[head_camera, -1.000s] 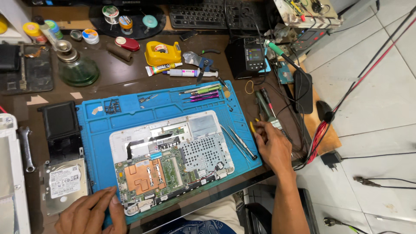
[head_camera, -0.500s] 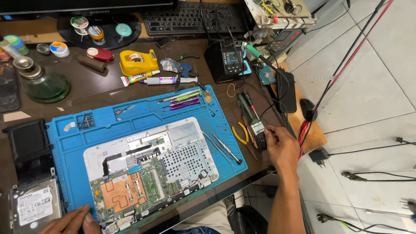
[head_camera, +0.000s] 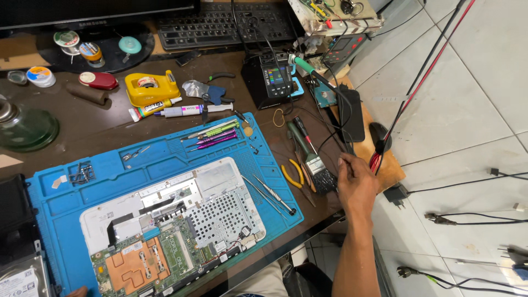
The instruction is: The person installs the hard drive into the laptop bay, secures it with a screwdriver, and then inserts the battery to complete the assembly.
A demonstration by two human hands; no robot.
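Fingers (head_camera: 345,165) of the right hand (head_camera: 356,184) now curl onto the brush (head_camera: 319,173), having left the blue mat (head_camera: 110,170).

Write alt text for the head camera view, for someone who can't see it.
A person's right hand reaches for a black-bristled brush beside a blue rubber work mat holding an opened white laptop with bare circuit board; the left hand barely shows.

Right hand (head_camera: 356,184) rests beside a brush (head_camera: 318,169) on the desk; opened laptop (head_camera: 176,220) lies on blue mat (head_camera: 99,170)
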